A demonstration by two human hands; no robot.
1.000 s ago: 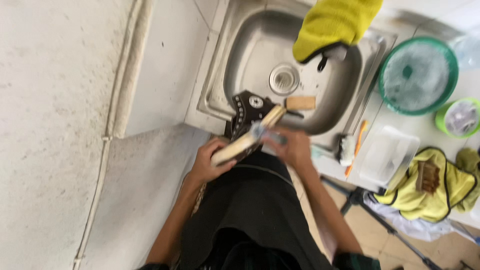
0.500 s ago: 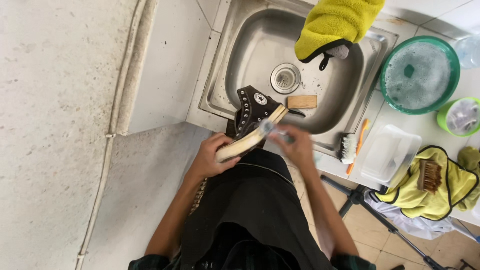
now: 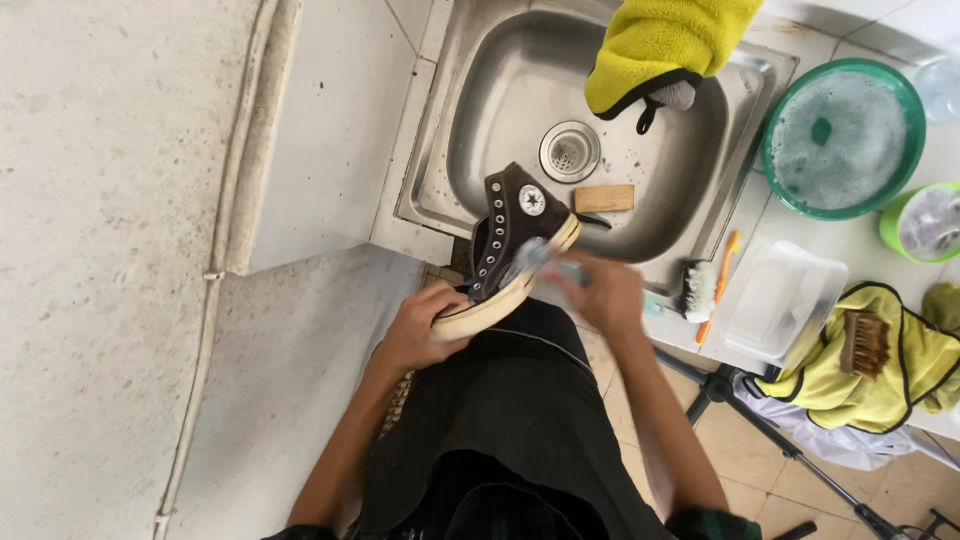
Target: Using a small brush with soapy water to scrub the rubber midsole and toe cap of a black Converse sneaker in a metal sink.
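Left hand [image 3: 425, 325] grips the toe end of a dark high-top shoe [image 3: 508, 245], fingers wrapped around the cream sole. The shoe is held tilted over the front edge of the steel sink [image 3: 480, 110]. Right hand [image 3: 603, 292] is blurred, fingers closed on a small brush [image 3: 540, 258] touching the shoe's side. A wooden block [image 3: 603, 198] lies in the sink, near the drain.
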